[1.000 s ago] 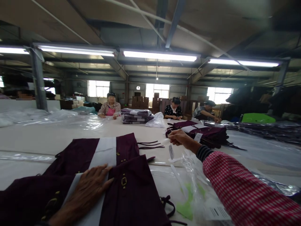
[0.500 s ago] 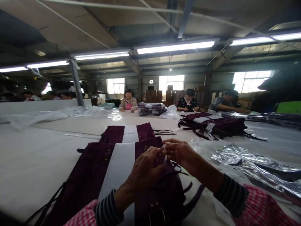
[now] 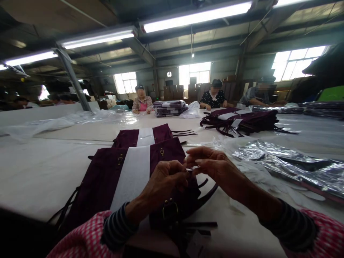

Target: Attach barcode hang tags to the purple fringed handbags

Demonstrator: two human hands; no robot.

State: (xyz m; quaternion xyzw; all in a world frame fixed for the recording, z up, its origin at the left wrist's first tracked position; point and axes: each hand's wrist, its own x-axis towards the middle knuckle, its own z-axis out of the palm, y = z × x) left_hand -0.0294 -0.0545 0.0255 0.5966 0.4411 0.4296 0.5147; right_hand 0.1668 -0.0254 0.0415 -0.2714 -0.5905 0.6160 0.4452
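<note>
A dark purple bag [image 3: 99, 179] with buckles and straps lies before me, a white paper band [image 3: 133, 172] across its middle. Over the bag's right side, my left hand [image 3: 163, 181] is closed in a pinch. My right hand [image 3: 217, 170] meets it there, thumb and fingers bent together, the two sets of fingertips almost touching. A small pale bit shows between the fingertips, too small to name. Below the hands, a brass-coloured buckle [image 3: 170, 210] sits on the bag. Dark strap ends [image 3: 200, 225] hang toward the table's near edge.
Another banded purple bag [image 3: 126, 138] lies just behind. A pile of purple bags [image 3: 244, 122] is at the back right, a wrapped stack [image 3: 170, 108] at the far centre. Clear plastic bags [image 3: 290, 161] cover the right side. Several people work across the table.
The view has tilted down, so the table sits higher in the picture. My left fingers have drawn into a tighter pinch, and more of the bag's upper right buckle shows.
</note>
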